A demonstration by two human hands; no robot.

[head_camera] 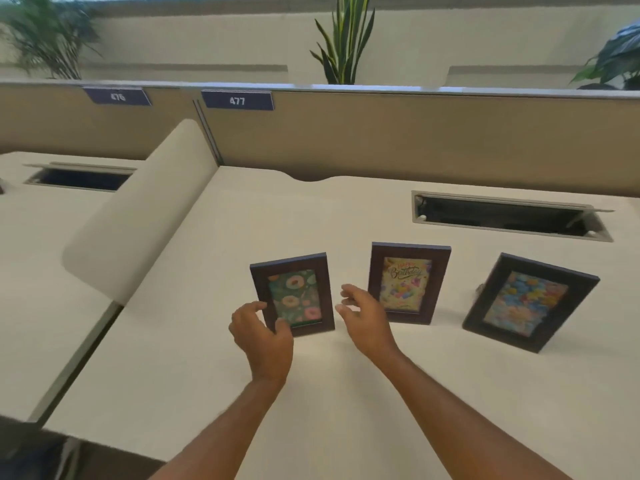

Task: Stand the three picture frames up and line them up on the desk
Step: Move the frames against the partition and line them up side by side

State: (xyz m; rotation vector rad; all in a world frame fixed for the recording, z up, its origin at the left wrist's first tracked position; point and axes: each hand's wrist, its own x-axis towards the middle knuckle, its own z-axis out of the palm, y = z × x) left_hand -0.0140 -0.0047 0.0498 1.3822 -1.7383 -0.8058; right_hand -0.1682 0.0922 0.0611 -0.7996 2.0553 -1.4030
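Three dark-framed pictures stand upright in a row on the pale desk (311, 393). The left frame (294, 292) shows doughnuts on green. The middle frame (408, 282) carries a birthday card picture. The right frame (530, 301) shows colourful flowers and is turned at an angle. My left hand (261, 336) touches the lower left corner of the doughnut frame, thumb on its front and fingers at its left edge. My right hand (363, 313) hovers between the left and middle frames, fingers spread, holding nothing.
An open cable hatch (505, 216) lies in the desk behind the frames. A curved white divider (145, 209) bounds the desk on the left, and a tan partition (415, 133) with number tag 477 runs along the back. Plants stand beyond it.
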